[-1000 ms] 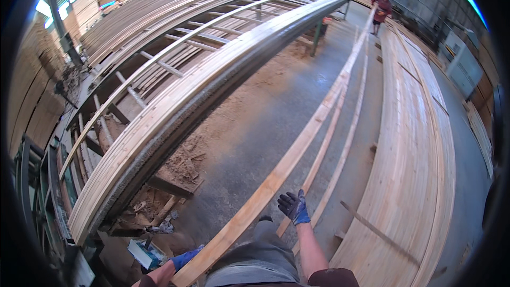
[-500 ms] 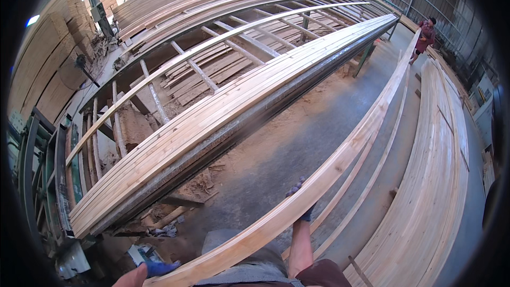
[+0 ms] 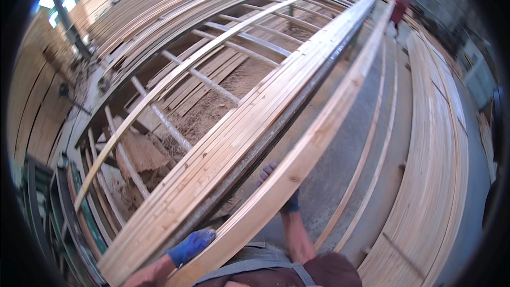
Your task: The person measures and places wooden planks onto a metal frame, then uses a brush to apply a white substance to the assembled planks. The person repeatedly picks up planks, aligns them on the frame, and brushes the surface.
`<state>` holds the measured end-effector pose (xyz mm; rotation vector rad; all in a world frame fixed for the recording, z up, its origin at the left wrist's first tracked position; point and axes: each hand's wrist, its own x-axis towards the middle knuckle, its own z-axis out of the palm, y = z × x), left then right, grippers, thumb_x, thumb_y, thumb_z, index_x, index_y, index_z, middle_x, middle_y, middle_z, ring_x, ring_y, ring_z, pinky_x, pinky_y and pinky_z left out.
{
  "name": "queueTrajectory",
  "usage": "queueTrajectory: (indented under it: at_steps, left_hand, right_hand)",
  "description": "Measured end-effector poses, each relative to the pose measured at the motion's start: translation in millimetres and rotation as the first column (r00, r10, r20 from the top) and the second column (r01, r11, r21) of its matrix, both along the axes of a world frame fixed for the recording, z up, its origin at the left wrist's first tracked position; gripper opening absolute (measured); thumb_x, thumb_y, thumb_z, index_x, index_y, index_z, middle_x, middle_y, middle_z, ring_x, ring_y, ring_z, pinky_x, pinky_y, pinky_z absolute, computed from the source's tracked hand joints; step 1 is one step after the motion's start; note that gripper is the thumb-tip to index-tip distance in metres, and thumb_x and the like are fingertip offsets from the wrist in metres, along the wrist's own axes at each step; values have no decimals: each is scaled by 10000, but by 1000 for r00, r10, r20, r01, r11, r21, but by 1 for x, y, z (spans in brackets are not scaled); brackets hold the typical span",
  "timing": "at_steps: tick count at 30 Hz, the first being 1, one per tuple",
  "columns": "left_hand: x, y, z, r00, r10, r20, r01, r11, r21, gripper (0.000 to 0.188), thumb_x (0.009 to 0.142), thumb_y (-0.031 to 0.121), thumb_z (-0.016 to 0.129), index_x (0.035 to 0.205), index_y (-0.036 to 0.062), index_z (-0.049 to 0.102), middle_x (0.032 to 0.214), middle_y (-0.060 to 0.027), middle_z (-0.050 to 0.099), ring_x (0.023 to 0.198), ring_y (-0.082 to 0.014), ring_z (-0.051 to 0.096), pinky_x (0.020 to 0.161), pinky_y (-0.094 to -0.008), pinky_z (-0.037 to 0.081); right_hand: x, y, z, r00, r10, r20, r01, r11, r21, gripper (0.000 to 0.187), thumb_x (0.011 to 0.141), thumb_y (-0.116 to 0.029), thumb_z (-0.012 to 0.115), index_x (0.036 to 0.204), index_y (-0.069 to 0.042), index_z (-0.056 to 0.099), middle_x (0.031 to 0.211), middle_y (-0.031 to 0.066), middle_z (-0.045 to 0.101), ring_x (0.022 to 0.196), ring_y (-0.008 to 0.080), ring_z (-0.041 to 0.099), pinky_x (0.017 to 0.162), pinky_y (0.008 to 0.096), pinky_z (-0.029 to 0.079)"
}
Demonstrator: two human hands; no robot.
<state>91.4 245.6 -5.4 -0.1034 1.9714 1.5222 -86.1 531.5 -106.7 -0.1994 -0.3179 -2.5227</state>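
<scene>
A timber shed with a grey concrete floor [image 3: 340,165], stacked boards [image 3: 441,143], daylight at the far openings

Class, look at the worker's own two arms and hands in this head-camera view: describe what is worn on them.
The left hand wears a bright blue work glove, bare forearm behind it. The right hand wears a darker blue-purple glove, mostly hidden by a long pale wooden plank; its forearm is bare up to a dark maroon short sleeve.

Boards stacked on a long metal rack [image 3: 297,111] at centre – sawdust [image 3: 212,111] seen beneath. Plank pile [image 3: 441,170] laid at right; another person [image 3: 399,6] stood at far end.
</scene>
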Motion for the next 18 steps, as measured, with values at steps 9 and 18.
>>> queueTrajectory:
  at_steps: [9, 18]
  left_hand:
    - [-28, -81, 161, 993, 111, -45, -119, 914, -387, 610, 1023, 519, 434, 1316, 0, 563, 1266, -207, 615, 1128, -329, 584, 1007, -412, 440]
    - [-13, -156, 230, 998, 44, -55, -63, 897, -438, 581, 1038, 427, 412, 1427, -2, 452, 1398, -229, 516, 1333, -319, 467, 1125, -393, 339]
  right_hand:
    - [-23, -131, 53, 907, 80, -413, 16, 974, 226, 631, 993, -364, 507, 1479, 2, 338, 1349, 183, 548, 1330, 359, 457, 1141, 551, 337]
    - [-7, -183, 85, 832, 525, -178, -516, 851, 98, 549, 977, -233, 609, 1429, -1, 401, 1292, 128, 575, 1226, 292, 522, 1071, 439, 404]
